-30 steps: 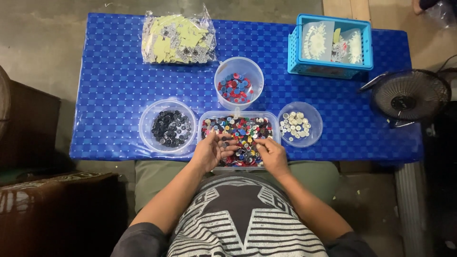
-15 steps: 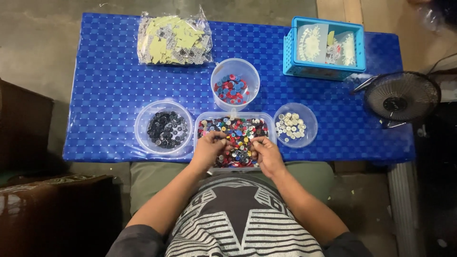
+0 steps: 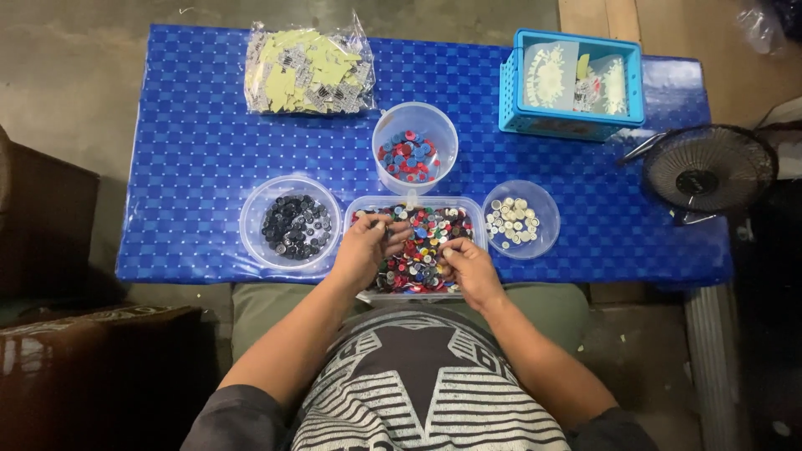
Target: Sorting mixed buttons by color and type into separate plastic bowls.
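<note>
Both hands [image 3: 363, 249] [image 3: 469, 266] were kept in the tray [image 3: 415, 247], fingers pinched on buttons; a yellow-label bag [image 3: 309, 63] was seen far-left on the desk [image 3: 192, 150].

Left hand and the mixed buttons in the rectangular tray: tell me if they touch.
Touching. The head view shows the left hand lying in the rectangular tray, fingers resting on the mixed buttons.

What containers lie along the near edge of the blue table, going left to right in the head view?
Round clear tub of dark buttons → rectangular clear tray of mixed coloured buttons, both hands in it → round clear tub of pale buttons.
</note>
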